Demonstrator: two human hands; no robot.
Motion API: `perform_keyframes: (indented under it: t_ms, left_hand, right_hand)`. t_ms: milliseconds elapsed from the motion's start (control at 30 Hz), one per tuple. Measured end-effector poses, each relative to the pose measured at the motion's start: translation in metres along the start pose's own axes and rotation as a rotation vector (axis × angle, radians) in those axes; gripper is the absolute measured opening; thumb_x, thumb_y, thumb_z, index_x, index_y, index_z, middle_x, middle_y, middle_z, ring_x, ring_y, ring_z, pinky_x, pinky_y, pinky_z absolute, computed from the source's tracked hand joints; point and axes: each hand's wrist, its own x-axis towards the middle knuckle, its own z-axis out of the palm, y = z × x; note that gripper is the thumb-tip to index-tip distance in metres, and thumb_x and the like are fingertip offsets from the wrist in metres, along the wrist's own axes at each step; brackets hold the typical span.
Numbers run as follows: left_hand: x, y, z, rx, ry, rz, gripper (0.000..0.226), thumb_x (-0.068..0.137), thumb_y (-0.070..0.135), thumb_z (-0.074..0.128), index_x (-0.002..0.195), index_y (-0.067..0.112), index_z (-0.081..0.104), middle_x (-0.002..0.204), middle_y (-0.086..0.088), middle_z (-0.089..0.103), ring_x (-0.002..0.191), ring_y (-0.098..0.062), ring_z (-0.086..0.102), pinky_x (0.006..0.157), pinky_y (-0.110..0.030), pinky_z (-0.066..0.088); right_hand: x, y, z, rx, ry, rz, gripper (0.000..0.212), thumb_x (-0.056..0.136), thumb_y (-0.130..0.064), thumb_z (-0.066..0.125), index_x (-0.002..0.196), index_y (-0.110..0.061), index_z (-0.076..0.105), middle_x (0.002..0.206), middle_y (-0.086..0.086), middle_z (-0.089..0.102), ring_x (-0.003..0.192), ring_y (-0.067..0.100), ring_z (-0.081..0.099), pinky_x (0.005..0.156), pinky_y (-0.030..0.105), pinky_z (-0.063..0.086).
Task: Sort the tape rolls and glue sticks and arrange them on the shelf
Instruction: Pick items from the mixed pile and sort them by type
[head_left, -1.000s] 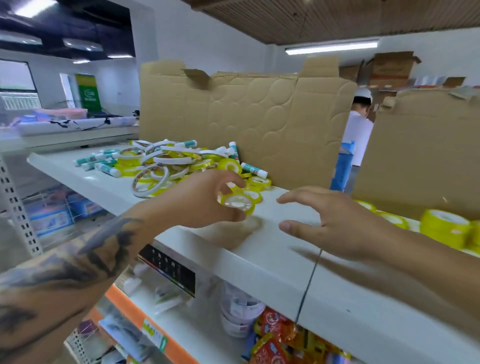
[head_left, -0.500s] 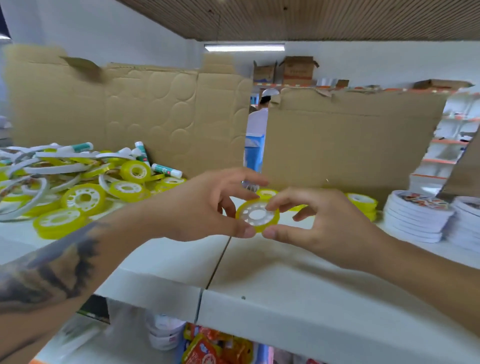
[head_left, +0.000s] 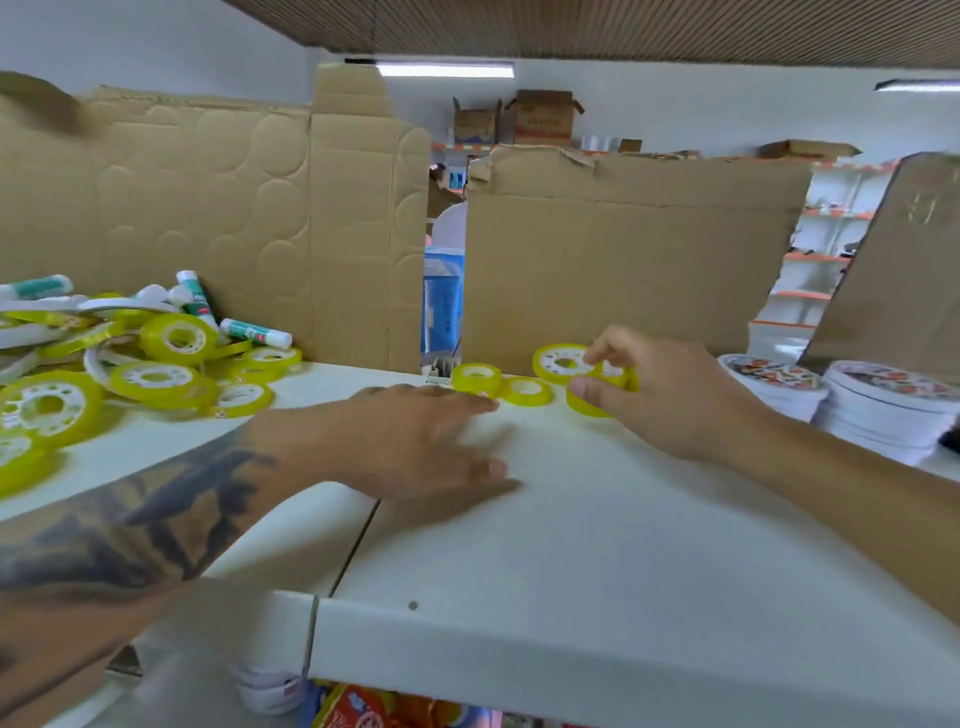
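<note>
On the white shelf (head_left: 571, 545) at the left lies a heap of yellow tape rolls (head_left: 156, 374) mixed with white-and-green glue sticks (head_left: 254, 332). My right hand (head_left: 670, 389) pinches a yellow tape roll (head_left: 563, 364) upright, at the back of the shelf, right beside two small yellow rolls (head_left: 498, 384) lying flat there. My left hand (head_left: 415, 441) rests flat on the shelf with fingers spread and nothing in it, just left of those rolls.
Tall cardboard sheets (head_left: 623, 260) stand along the back of the shelf, with a gap between them. Stacks of wide white tape rolls (head_left: 883, 405) sit at the right. A lower shelf holds packets (head_left: 363, 712). A person stands beyond the gap.
The yellow roll passed from my left hand to my right hand, which carried it right and back to the small rolls. My left hand let go and lies flat.
</note>
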Motion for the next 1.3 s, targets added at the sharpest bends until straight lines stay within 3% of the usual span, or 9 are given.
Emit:
perform_keyframes:
  t_ms: [100, 200, 400, 533, 833, 1167, 1300]
  left_hand:
    - [-0.003, -0.003, 0.015, -0.016, -0.081, 0.013, 0.084, 0.075, 0.089, 0.017, 0.154, 0.061, 0.008, 0.170, 0.017, 0.003, 0.157, -0.009, 0.000, 0.127, -0.043, 0.002]
    - [-0.004, -0.004, 0.021, -0.001, -0.113, 0.023, 0.083, 0.075, 0.090, 0.010, 0.153, 0.063, -0.002, 0.169, 0.019, -0.006, 0.156, -0.008, -0.010, 0.126, -0.044, -0.006]
    - [0.000, -0.007, 0.022, 0.012, -0.114, 0.027, 0.084, 0.073, 0.092, 0.009, 0.152, 0.064, -0.003, 0.169, 0.019, -0.007, 0.156, -0.009, -0.011, 0.126, -0.046, -0.005]
    - [-0.001, -0.007, 0.020, 0.033, -0.108, 0.031, 0.081, 0.078, 0.089, 0.011, 0.153, 0.061, -0.002, 0.170, 0.017, -0.006, 0.156, -0.011, -0.009, 0.126, -0.045, -0.004]
    - [-0.002, -0.004, 0.019, 0.056, -0.113, 0.037, 0.080, 0.081, 0.086, 0.013, 0.155, 0.059, -0.001, 0.170, 0.016, -0.006, 0.156, -0.010, -0.008, 0.126, -0.041, -0.003]
    - [0.001, -0.008, 0.022, 0.016, -0.098, 0.035, 0.083, 0.076, 0.090, 0.012, 0.153, 0.062, 0.000, 0.170, 0.017, -0.003, 0.157, -0.012, -0.006, 0.127, -0.046, -0.001]
    - [0.002, -0.009, 0.023, 0.012, -0.088, 0.042, 0.083, 0.077, 0.090, 0.014, 0.154, 0.061, 0.004, 0.170, 0.015, -0.001, 0.157, -0.013, -0.004, 0.127, -0.047, 0.001]
  right_hand:
    - [0.025, 0.001, 0.010, -0.135, -0.025, 0.017, 0.032, 0.098, -0.054, 0.054, 0.117, -0.028, 0.054, 0.109, -0.001, 0.066, 0.106, 0.026, 0.060, 0.085, 0.035, 0.043]
    - [0.043, -0.001, 0.023, -0.238, -0.032, 0.008, 0.031, 0.100, -0.053, 0.050, 0.114, -0.025, 0.050, 0.097, 0.000, 0.065, 0.099, 0.028, 0.060, 0.084, 0.036, 0.039]
    - [0.054, 0.007, 0.033, -0.273, -0.077, 0.034, 0.027, 0.099, -0.058, 0.046, 0.105, -0.032, 0.044, 0.089, -0.007, 0.059, 0.094, 0.023, 0.054, 0.088, 0.035, 0.030]
    - [0.048, 0.011, 0.019, -0.228, -0.038, 0.089, 0.029, 0.099, -0.056, 0.049, 0.110, -0.029, 0.051, 0.097, -0.003, 0.062, 0.094, 0.025, 0.054, 0.090, 0.037, 0.035]
    - [0.032, 0.040, -0.005, -0.172, 0.030, 0.206, 0.029, 0.093, -0.057, 0.058, 0.101, -0.030, 0.055, 0.100, -0.001, 0.066, 0.100, 0.031, 0.060, 0.089, 0.042, 0.047]
    - [0.030, 0.044, 0.008, -0.202, -0.035, 0.201, 0.028, 0.095, -0.058, 0.054, 0.105, -0.032, 0.053, 0.100, -0.004, 0.063, 0.103, 0.030, 0.060, 0.097, 0.048, 0.044]
    - [0.028, 0.044, 0.009, -0.252, -0.031, 0.197, 0.034, 0.095, -0.060, 0.050, 0.111, -0.030, 0.050, 0.111, -0.001, 0.067, 0.108, 0.032, 0.060, 0.099, 0.046, 0.041]
